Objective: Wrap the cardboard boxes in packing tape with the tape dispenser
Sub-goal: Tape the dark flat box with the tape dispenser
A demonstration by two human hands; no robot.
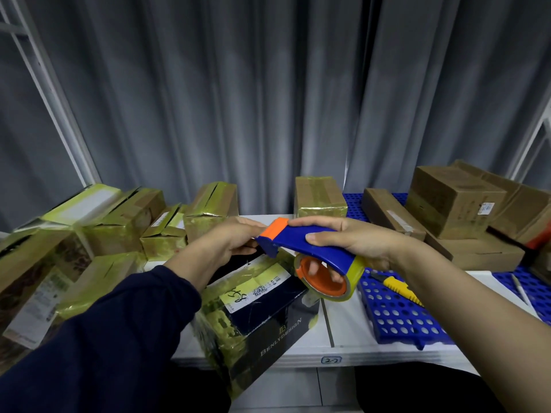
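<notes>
- Right hand [357, 242]: grasps the blue tape dispenser [310, 248], fingers through the roll's core.
- Left hand [229, 242]: pinches the dispenser's orange front end.
- Dark box [262, 317]: directly below both hands, partly taped.
- Taped boxes [113, 228]: left of the left hand.
- Plain boxes [453, 210]: beyond the right hand.
- Yellow knife [396, 289]: below the right wrist.

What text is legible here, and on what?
"BENLYDESIGN": side of the dark box, under a small monogram.
"2-2": tag on the front edge of the table.
Handwritten digits on the dark box's yellow label: possibly "558", unsure.
White label with a QR code beside it: print too small to read.
Sticker on the brown box at right: too blurred to read.
</notes>
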